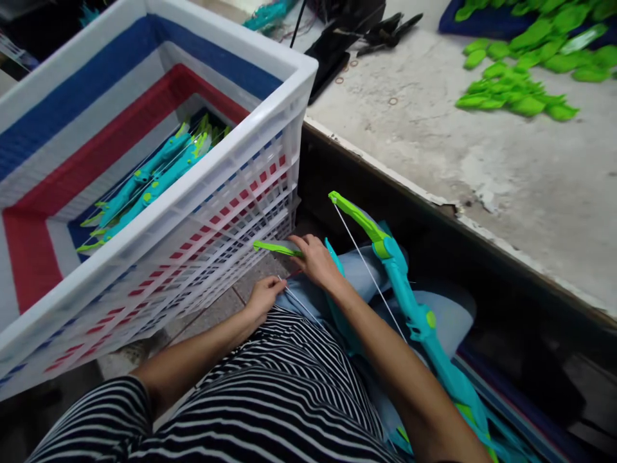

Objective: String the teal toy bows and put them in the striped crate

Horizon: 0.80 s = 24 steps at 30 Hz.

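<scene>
Over my lap, my right hand [315, 260] is wrapped round the green limb [277, 247] of a turquoise toy bow, whose body is mostly hidden behind my right forearm. My left hand [265, 294] pinches the white bowstring [301, 303] near its end, just below that limb and apart from its tip. A second toy bow [405, 289], turquoise with green limbs and its string strung at the upper tip, leans against my right leg. Its lower end is partly covered by my right arm.
A white crate [231, 212] with a striped lining stands at my left, with several turquoise toy bows [149, 183] inside. Beyond my knees runs a worn worktable [409, 122] with a chipped edge. Green plastic parts [518, 93] lie heaped on it, and black tools [390, 32] rest near the crate.
</scene>
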Each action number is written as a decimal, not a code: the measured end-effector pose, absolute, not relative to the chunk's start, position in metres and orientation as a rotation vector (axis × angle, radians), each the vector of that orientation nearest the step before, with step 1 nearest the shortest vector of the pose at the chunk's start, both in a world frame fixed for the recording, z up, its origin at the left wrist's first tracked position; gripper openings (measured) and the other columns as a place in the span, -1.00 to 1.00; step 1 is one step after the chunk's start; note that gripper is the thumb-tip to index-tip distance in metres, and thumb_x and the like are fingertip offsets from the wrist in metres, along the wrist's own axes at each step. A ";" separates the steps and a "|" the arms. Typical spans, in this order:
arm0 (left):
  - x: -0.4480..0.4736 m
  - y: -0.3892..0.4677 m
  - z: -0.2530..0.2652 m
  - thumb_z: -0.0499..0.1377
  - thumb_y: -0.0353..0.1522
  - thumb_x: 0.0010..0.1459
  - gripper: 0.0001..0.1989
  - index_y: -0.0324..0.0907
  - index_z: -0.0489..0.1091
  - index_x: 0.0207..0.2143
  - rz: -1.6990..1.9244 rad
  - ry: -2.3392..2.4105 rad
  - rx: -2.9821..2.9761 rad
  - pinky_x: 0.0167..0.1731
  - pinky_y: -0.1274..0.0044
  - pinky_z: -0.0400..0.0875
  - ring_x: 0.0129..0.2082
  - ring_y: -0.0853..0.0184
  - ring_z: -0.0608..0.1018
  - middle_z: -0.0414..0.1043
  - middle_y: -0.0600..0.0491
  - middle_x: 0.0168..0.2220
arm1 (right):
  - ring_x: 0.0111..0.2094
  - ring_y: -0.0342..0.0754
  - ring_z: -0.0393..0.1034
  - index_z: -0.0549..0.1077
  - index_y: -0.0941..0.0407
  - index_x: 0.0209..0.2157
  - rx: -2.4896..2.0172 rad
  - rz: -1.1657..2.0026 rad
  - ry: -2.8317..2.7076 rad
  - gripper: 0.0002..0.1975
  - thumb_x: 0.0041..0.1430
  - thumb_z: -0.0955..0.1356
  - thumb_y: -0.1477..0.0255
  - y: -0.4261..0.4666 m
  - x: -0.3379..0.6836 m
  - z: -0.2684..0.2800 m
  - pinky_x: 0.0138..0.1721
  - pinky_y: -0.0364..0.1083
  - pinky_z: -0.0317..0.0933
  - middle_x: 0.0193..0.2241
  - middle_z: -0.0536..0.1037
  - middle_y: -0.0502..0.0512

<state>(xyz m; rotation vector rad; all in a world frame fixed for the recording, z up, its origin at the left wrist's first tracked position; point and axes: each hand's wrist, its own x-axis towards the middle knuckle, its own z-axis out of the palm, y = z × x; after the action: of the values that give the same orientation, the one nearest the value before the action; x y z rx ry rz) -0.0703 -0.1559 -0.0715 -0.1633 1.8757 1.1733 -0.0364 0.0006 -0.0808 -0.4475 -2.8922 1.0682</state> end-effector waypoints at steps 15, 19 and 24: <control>-0.135 -0.129 0.014 0.35 -0.18 -0.15 -0.65 -0.29 0.40 -0.46 1.481 1.621 0.326 -0.70 0.66 -0.01 -0.74 0.59 0.19 0.42 0.09 -0.64 | -0.14 -0.03 0.44 0.51 0.02 -0.10 -0.666 2.447 -1.641 -0.48 -0.19 0.53 0.26 0.008 0.006 -0.086 -0.09 -0.04 0.30 -0.11 0.55 0.07; -0.138 -0.124 0.016 0.31 -0.26 -0.09 -0.77 -0.27 0.44 -0.47 1.467 1.753 0.475 -0.59 0.64 0.20 -0.66 0.52 0.35 0.43 0.11 -0.64 | -0.15 -0.02 0.44 0.51 0.02 -0.10 -0.699 2.441 -1.651 -0.47 -0.19 0.53 0.26 0.010 0.007 -0.088 -0.11 -0.04 0.30 -0.12 0.56 0.08; -0.144 -0.121 0.017 0.22 -0.37 0.00 -0.88 -0.27 0.49 -0.46 1.395 1.874 0.615 -0.51 0.63 0.28 -0.60 0.48 0.43 0.43 0.11 -0.64 | -0.18 -0.03 0.45 0.51 0.02 -0.10 -0.707 2.426 -1.672 -0.47 -0.19 0.53 0.24 0.010 0.007 -0.091 -0.13 -0.05 0.31 -0.16 0.57 0.07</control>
<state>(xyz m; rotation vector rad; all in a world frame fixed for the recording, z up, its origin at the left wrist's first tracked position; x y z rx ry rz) -0.1440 -0.1209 0.0175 0.6149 1.8738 1.3954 0.0067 0.0101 -0.0913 -0.7066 -1.6720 2.4262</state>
